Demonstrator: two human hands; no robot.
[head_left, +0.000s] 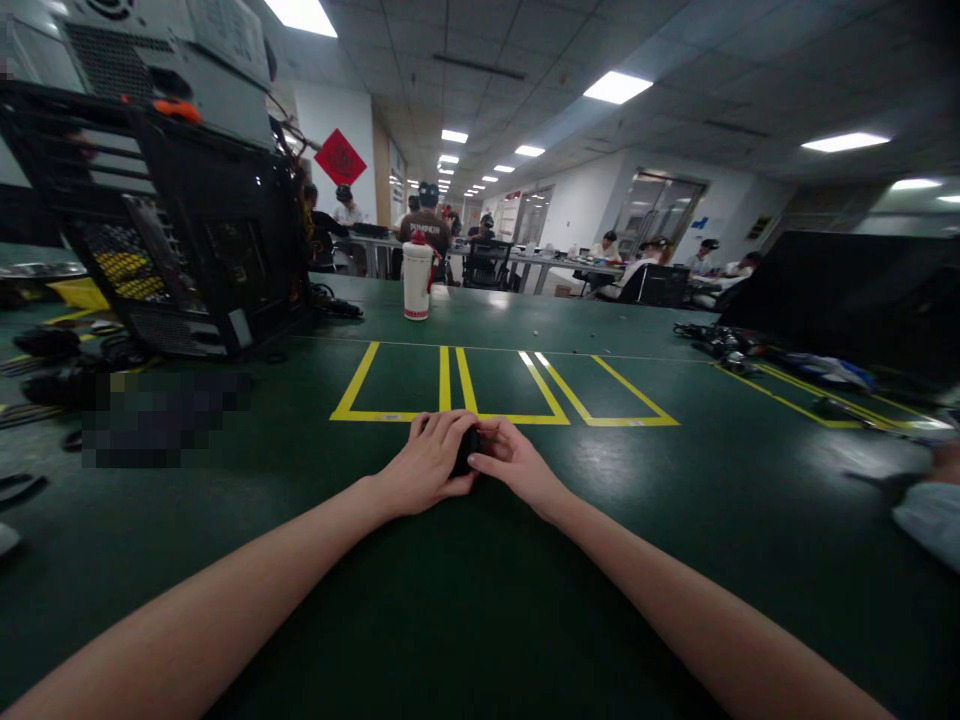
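Both of my hands meet at the middle of the green table (480, 600), just in front of the yellow taped boxes (450, 390). My left hand (427, 462) and my right hand (514, 462) are closed around a small black object (466, 450) held between them. Most of that object is hidden by my fingers, so I cannot make out what it is. Both forearms stretch out from the near edge of the table.
An open black computer case (187, 230) stands at the left with cables and black parts beside it. A white bottle with a red top (417, 280) stands behind the taped boxes. Cables and parts (750, 345) lie at the right. Another person's hand (937, 490) shows at the right edge.
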